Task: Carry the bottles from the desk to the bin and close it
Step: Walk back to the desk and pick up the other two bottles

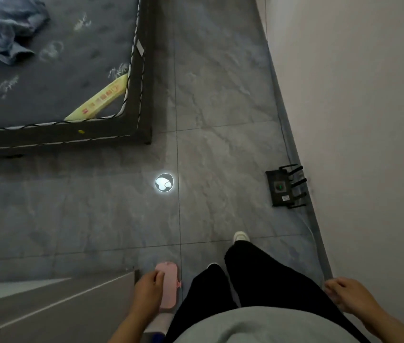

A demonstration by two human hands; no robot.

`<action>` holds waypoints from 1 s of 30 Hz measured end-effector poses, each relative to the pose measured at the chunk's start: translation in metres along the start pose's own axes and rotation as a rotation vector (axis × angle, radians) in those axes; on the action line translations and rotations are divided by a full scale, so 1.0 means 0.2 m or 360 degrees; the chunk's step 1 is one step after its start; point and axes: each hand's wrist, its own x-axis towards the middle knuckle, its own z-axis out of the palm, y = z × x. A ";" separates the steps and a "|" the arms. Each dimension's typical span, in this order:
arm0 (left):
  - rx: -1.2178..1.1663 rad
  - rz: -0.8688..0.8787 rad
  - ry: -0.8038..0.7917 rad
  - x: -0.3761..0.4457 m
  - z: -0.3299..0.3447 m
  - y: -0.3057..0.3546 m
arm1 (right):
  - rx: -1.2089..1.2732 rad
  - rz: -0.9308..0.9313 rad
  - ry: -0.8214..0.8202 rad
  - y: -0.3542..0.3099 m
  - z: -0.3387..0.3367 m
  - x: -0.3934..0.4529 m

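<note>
Left hand [147, 287] fingers clamp a pale pink bottle [168, 284]; right hand [346, 294] loosely curled, empty.

Left hand [147, 287] low, fingers curled loosely, palm down. Right hand [344, 294] at right side, fingers half-curled, empty. Both forearms bare, hanging forward.

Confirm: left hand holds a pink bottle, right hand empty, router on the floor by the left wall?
Wrong on one point: the router sits by the right wall, per the head view. The rest stands: left hand holds the pink bottle, right hand empty.
</note>
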 end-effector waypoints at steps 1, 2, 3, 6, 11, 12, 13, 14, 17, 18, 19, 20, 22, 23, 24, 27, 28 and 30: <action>0.0021 0.0008 0.0010 0.06 -0.02 0.07 | 0.0016 0.0041 0.0031 -0.02 -0.02 0.03; 0.0045 0.0028 0.0020 0.12 -0.04 0.15 | 0.0028 0.0076 0.0053 -0.05 -0.03 0.06; 0.0055 0.0052 0.0024 0.18 -0.06 0.22 | 0.0016 0.0099 0.0079 -0.09 -0.05 0.09; 0.0018 0.0072 0.0020 0.34 -0.09 0.43 | 0.0082 0.0077 0.0088 -0.30 -0.13 0.19; -0.0068 -0.0013 0.0028 0.50 -0.09 0.64 | 0.0230 -0.0046 0.0054 -0.81 -0.29 0.33; -0.0070 -0.0047 0.0031 0.53 -0.10 0.66 | 0.0232 -0.0080 0.0057 -0.92 -0.33 0.36; -0.0058 -0.0085 0.0029 0.56 -0.12 0.68 | 0.0221 -0.0111 0.0058 -1.02 -0.35 0.38; -0.0060 -0.0124 0.0028 0.60 -0.14 0.70 | 0.0205 -0.0147 0.0052 -1.13 -0.37 0.40; -0.0174 -0.0260 0.0058 0.72 -0.20 0.79 | 0.0177 -0.0203 0.0009 -1.40 -0.40 0.50; -0.0195 -0.0293 0.0086 0.77 -0.22 0.83 | 0.0159 -0.0198 0.0002 -1.49 -0.40 0.54; -0.0202 -0.0317 0.0103 0.82 -0.25 0.87 | 0.0138 -0.0192 -0.0007 -1.57 -0.40 0.59; -0.0200 -0.0327 0.0097 0.88 -0.28 0.93 | 0.0113 -0.0193 -0.0021 -1.64 -0.39 0.62; -0.0207 -0.0315 0.0077 1.02 -0.36 1.05 | 0.0092 -0.0185 -0.0031 -1.79 -0.38 0.70; -0.0206 -0.0307 0.0086 1.09 -0.40 1.11 | 0.0090 -0.0159 -0.0025 -1.85 -0.38 0.73; -0.0207 -0.0307 0.0100 1.16 -0.43 1.18 | 0.0089 -0.0125 -0.0022 -1.90 -0.38 0.75; -0.0185 -0.0221 0.0064 1.34 -0.55 1.44 | 0.0056 -0.0058 -0.0011 -2.03 -0.39 0.82; -0.0157 -0.0173 0.0050 1.40 -0.59 1.53 | 0.0063 -0.0047 0.0002 -2.08 -0.39 0.84; -0.0045 -0.0081 0.0050 1.54 -0.66 1.73 | 0.0048 -0.0045 0.0042 -2.16 -0.42 0.87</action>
